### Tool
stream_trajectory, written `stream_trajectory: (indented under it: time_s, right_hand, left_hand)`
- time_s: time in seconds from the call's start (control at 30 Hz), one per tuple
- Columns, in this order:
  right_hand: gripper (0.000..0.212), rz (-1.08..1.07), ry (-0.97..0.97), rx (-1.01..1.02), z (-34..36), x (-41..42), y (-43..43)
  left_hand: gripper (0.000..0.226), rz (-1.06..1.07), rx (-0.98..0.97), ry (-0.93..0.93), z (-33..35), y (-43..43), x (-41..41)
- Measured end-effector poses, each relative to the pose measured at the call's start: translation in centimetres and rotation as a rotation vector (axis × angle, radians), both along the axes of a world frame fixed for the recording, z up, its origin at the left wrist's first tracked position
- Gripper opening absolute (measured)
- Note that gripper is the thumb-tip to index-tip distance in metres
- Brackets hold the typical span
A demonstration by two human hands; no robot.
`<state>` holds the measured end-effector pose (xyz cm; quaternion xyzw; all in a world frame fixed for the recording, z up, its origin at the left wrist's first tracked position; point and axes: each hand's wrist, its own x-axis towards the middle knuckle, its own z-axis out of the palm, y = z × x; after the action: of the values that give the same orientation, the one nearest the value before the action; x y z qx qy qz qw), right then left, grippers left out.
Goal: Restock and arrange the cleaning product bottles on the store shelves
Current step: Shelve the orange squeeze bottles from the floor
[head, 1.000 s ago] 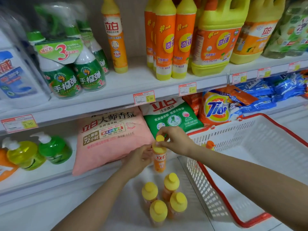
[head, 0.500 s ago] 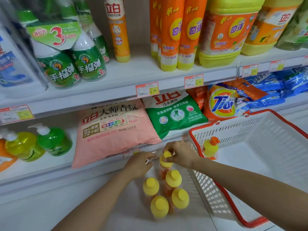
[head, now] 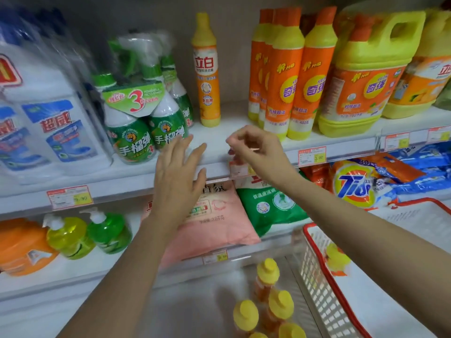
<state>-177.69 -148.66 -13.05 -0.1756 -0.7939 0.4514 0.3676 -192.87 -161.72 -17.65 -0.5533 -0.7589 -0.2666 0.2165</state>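
Several small orange bottles with yellow caps (head: 268, 276) stand grouped on the white bottom ledge, below both hands. One more small bottle (head: 336, 261) lies in the white basket (head: 317, 284) at the right. A tall orange bottle (head: 207, 69) of the same brand stands alone on the upper shelf (head: 219, 135). My left hand (head: 178, 176) is raised in front of that shelf's edge, fingers straight and spread, holding nothing. My right hand (head: 253, 152) hovers beside it at the shelf edge with fingers loosely curled and nothing in them.
Green spray bottles (head: 146, 128) stand left of the tall bottle, orange and yellow detergent bottles (head: 292, 81) and jugs (head: 361, 76) to its right. The lower shelf holds a pink bag (head: 219, 215), a green bag (head: 271, 206) and pump bottles (head: 107, 230).
Both hands let go of the small bottle set down with the group and rose to the upper shelf edge. The view tilted upward.
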Motion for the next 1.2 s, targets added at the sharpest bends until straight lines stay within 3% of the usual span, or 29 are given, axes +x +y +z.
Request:
stream_trajectory:
  time_s: [0.07,0.2,0.27,0.37,0.5,0.77,0.83,0.93,1.03,1.1,1.2]
  right_hand:
    - [0.015,-0.049,0.037,0.021,1.8,-3.3,1.5]
    - [0.052,-0.162,-0.151,-0.046,2.6,-9.2,5.0]
    - [0.059,-0.177,-0.209,-0.127,2.4,-11.7,6.2]
    - [0.063,-0.213,-0.212,-0.195,2.1,-14.4,7.4]
    - [0.063,-0.283,-0.249,-0.122,1.5,-15.7,8.5]
    - [0.057,-0.256,-0.172,-0.137,1.6,-10.7,5.9]
    - [0.051,-0.237,-0.141,-0.207,1.9,-8.9,5.1]
    - [0.055,-0.197,-0.079,-0.356,3.0,-6.2,3.6]
    - [0.059,-0.13,-0.092,-0.348,3.0,-3.2,1.7]
    - [0.061,-0.09,-0.113,-0.282,2.3,-1.0,0.4]
    - [0.049,-0.012,-0.128,-0.239,1.0,1.8,-2.3]
  left_hand:
    - [0.054,0.026,-0.082,0.033,-0.6,0.2,-0.9]
    - [0.06,0.047,-0.143,0.102,-1.7,0.4,-1.6]
    - [0.061,0.047,-0.132,0.093,-1.8,0.5,-1.7]
    - [0.061,0.036,-0.108,0.089,-2.1,0.6,-1.9]
    - [0.061,0.036,-0.072,0.085,-2.5,0.8,-2.1]
    - [0.06,0.026,-0.081,0.027,-2.2,0.7,-2.2]
    - [0.058,-0.018,-0.028,-0.082,-1.7,0.5,-1.6]
    - [0.046,-0.118,0.177,-0.449,0.5,-0.1,0.2]
    - [0.03,-0.141,0.34,-0.776,3.3,-0.6,2.2]
    - [0.029,-0.175,0.357,-1.032,5.2,-0.7,3.5]
    - [0.034,-0.266,0.304,-1.369,7.0,-0.8,5.4]
